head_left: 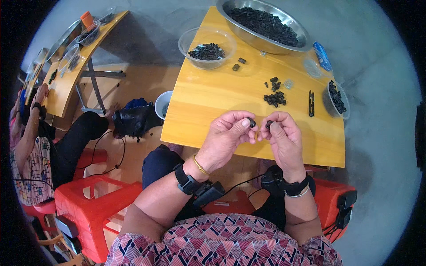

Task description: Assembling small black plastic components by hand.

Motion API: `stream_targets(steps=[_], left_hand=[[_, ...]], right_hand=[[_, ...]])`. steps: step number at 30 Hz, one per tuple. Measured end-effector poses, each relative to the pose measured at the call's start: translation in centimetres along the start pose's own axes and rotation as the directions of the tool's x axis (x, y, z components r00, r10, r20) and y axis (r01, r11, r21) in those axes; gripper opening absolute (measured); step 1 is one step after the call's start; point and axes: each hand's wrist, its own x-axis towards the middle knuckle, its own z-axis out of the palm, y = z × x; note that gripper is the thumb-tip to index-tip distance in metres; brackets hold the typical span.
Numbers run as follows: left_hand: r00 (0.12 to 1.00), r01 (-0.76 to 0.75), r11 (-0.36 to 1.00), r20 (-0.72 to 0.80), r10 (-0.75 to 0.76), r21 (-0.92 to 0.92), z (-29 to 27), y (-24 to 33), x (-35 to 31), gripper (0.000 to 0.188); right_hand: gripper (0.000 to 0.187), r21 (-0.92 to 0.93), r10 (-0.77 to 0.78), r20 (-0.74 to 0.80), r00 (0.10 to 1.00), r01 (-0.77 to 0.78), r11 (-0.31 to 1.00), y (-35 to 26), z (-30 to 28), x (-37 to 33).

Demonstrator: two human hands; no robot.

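Observation:
Over the near edge of the yellow table (199, 119), my two hands are close together but apart. My left hand (224, 135) pinches a small round black piece (251, 123) between thumb and fingers. Another small dark piece (269, 124) is gripped by the thumb and fingers of my right hand (285, 139), which partly hide it. Just beyond lies a loose pile of small black pieces (275, 99), with a little heap of shiny silvery bits (288, 84) behind it. Black thread snips (311, 104) rest to the right of the pile.
A large metal basin (303, 37) of black parts stands at the back. Clear plastic bowls (183, 52) hold more parts. Two dark cylinders (236, 67) and a blue packet (322, 56) lie on the table. Leftward are a red stool (88, 199) and another person (33, 155) at a second table (66, 88).

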Motion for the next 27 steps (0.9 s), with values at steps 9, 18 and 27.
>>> stream_targets(steps=[9, 18, 27], left_hand=[[1.0, -0.001, 0.999, -0.022, 0.0, -0.044, -0.1, -0.1, -0.2, 0.017], [0.996, -0.09, 0.992, -0.019, 0.092, 0.086, -0.4, -0.9, 0.0, 0.014], [0.999, -0.052, 0.992, 0.001, 0.052, 0.114, -0.4, -0.8, 0.0, 0.013]], right_hand=[[0.012, -0.108, -0.009, -0.015, 1.0, 0.008, 0.994, 0.2, 0.7, -0.5], [0.011, -0.195, -0.07, -0.03, 0.997, 0.063, 0.979, 1.0, 0.6, -0.5], [0.01, -0.51, -0.254, 0.02, 0.967, 0.228, 0.829, 1.2, 0.7, -0.9]])
